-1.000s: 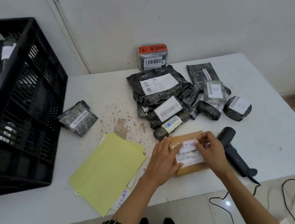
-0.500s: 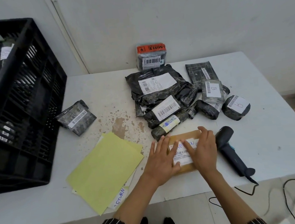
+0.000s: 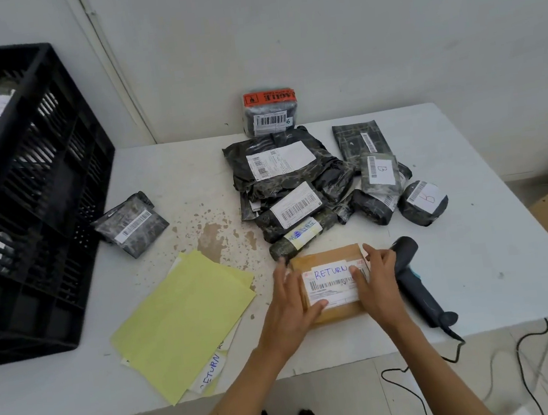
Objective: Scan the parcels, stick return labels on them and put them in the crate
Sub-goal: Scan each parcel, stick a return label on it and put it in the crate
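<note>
A brown cardboard parcel (image 3: 327, 257) lies near the table's front edge with a white RETURN label (image 3: 330, 272) stuck over its barcode sticker. My left hand (image 3: 288, 304) lies flat on the parcel's left side, thumb on the label's lower corner. My right hand (image 3: 376, 279) presses flat on the label's right end, fingers straight. A dark handheld scanner (image 3: 416, 279) lies just right of the parcel. The black crate (image 3: 30, 175) stands at the left, with parcels dimly visible inside.
Several dark wrapped parcels (image 3: 282, 172) are piled behind the brown one; a lone one (image 3: 130, 225) lies near the crate. Yellow sheets (image 3: 183, 322) cover more RETURN labels (image 3: 211, 370) at the front left. The scanner cable (image 3: 456, 354) hangs off the table (image 3: 495, 249) edge.
Both hands have slid outward across the label, uncovering the word RETURN. One second ago my right fingers pinched the label's right end; now they lie flat on it.
</note>
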`<move>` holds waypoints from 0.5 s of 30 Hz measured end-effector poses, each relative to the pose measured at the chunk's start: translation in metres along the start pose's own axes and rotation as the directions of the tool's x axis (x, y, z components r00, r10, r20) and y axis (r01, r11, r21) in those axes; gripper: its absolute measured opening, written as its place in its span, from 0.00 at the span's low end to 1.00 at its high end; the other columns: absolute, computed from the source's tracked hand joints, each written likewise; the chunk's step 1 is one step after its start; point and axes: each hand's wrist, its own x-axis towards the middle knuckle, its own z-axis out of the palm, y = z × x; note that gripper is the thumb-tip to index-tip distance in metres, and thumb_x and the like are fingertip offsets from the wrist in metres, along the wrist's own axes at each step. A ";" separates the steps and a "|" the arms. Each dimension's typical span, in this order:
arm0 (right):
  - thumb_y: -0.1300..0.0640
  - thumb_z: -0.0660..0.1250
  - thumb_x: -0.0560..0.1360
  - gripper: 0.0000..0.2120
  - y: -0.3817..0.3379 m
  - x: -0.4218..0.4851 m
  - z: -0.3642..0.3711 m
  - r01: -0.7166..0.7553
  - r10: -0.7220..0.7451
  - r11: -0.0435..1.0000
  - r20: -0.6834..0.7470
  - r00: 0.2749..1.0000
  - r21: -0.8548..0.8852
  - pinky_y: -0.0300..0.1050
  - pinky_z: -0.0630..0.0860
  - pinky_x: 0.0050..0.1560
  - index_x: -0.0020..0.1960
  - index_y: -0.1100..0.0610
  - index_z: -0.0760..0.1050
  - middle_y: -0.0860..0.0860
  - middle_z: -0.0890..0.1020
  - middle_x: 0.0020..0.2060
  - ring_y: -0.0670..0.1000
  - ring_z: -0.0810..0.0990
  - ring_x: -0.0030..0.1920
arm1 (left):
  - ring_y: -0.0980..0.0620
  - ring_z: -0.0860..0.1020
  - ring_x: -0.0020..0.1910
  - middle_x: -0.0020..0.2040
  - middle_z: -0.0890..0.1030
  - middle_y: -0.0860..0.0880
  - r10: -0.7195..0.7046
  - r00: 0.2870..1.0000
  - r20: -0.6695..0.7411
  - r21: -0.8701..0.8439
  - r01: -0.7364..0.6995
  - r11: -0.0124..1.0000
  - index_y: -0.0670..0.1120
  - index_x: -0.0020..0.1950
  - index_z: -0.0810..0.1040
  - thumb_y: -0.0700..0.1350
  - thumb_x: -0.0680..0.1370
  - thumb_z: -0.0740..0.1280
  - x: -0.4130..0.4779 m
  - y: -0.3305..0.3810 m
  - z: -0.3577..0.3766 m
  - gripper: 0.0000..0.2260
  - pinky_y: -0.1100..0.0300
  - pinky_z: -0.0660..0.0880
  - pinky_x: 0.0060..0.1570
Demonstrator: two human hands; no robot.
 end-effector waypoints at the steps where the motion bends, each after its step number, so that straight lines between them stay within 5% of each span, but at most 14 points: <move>1: 0.62 0.61 0.78 0.21 0.000 0.000 0.002 -0.022 0.022 1.000 -0.015 1.000 -0.015 0.36 0.59 0.63 0.69 0.66 0.64 0.58 0.62 0.60 0.52 0.66 0.60 | 0.50 0.52 0.75 0.76 0.46 0.47 -0.080 0.997 -0.013 -0.041 0.079 0.996 0.44 0.75 0.54 0.54 0.77 0.64 -0.001 0.001 0.002 0.32 0.62 0.61 0.66; 7: 0.42 0.63 0.76 0.25 -0.004 -0.010 0.004 -0.171 0.170 0.984 0.029 0.985 0.045 0.55 0.67 0.64 0.69 0.51 0.65 0.55 0.73 0.61 0.56 0.69 0.63 | 0.49 0.61 0.69 0.70 0.64 0.46 -0.310 0.934 0.180 -0.289 0.351 0.891 0.55 0.77 0.38 0.63 0.76 0.59 -0.003 0.006 0.017 0.38 0.50 0.61 0.70; 10: 0.42 0.69 0.71 0.24 -0.017 -0.018 0.000 -0.147 0.143 0.960 0.035 0.989 0.238 0.49 0.75 0.55 0.61 0.44 0.62 0.50 0.77 0.53 0.52 0.77 0.55 | 0.50 0.66 0.67 0.67 0.68 0.51 -0.386 0.918 0.095 -0.472 0.382 0.794 0.62 0.74 0.47 0.72 0.67 0.59 -0.007 0.007 0.018 0.40 0.48 0.69 0.65; 15: 0.43 0.74 0.67 0.31 -0.042 -0.030 0.006 -0.050 0.064 0.971 -0.051 0.997 0.232 0.48 0.75 0.53 0.62 0.46 0.61 0.46 0.72 0.55 0.49 0.74 0.54 | 0.48 0.72 0.59 0.55 0.77 0.50 -0.559 0.807 -0.191 -0.563 0.376 0.736 0.62 0.62 0.58 0.68 0.68 0.66 -0.002 0.029 -0.003 0.28 0.49 0.74 0.57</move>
